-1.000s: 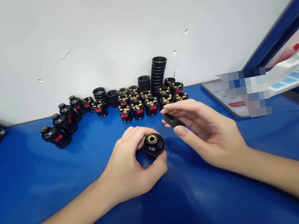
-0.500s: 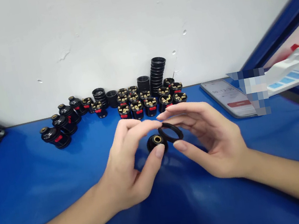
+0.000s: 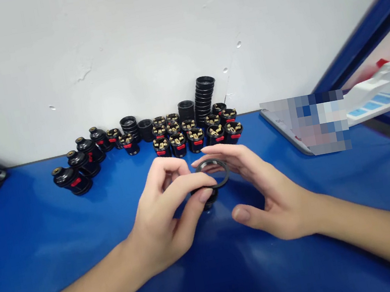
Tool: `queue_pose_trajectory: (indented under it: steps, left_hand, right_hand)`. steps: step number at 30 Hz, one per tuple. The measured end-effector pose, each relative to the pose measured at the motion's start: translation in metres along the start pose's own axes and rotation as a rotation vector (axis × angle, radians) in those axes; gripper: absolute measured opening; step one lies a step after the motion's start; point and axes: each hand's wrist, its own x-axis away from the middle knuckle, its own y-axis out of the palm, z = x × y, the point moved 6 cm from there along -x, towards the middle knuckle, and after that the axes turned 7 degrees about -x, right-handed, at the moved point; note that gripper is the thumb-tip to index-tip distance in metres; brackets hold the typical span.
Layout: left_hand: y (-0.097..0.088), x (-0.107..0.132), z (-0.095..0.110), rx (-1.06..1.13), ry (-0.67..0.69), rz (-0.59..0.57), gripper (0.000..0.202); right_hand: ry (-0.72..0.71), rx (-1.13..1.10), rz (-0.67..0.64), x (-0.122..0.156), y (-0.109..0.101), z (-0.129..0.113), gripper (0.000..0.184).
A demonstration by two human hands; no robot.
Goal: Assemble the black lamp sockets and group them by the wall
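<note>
Blue bench [image 3: 218, 278] gave room between the forearms; plugs [image 3: 178, 145] lined its far edge. The left hand [image 3: 161, 212] pinched the ring [image 3: 226, 174] near a black socket [image 3: 210, 200]; the right hand [image 3: 283, 201], its earlier holder, was spread.

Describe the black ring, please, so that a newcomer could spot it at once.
Over the middle of the blue table, find the person's left hand. That hand pinches the black ring by its near edge. Unlike the black part just below it in the picture, it is a thin hoop that you can see through.
</note>
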Motion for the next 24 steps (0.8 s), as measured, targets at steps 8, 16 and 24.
queue_pose_trajectory:
  steps: [8, 16, 24]
  left_hand:
    - [-0.031, -0.022, -0.016, -0.277, -0.001, 0.151, 0.018]
    - [-0.049, -0.059, -0.096, -0.704, 0.062, 0.04, 0.009]
    - [-0.03, -0.067, -0.155, -0.633, -0.114, -0.084, 0.019]
  right_hand:
    - [0.096, 0.117, -0.098, -0.001, 0.006, 0.005, 0.093]
    - [0.138, 0.227, -0.121, -0.002, 0.008, 0.007, 0.068]
    - [0.124, 0.22, -0.109, -0.003, 0.007, 0.006, 0.062]
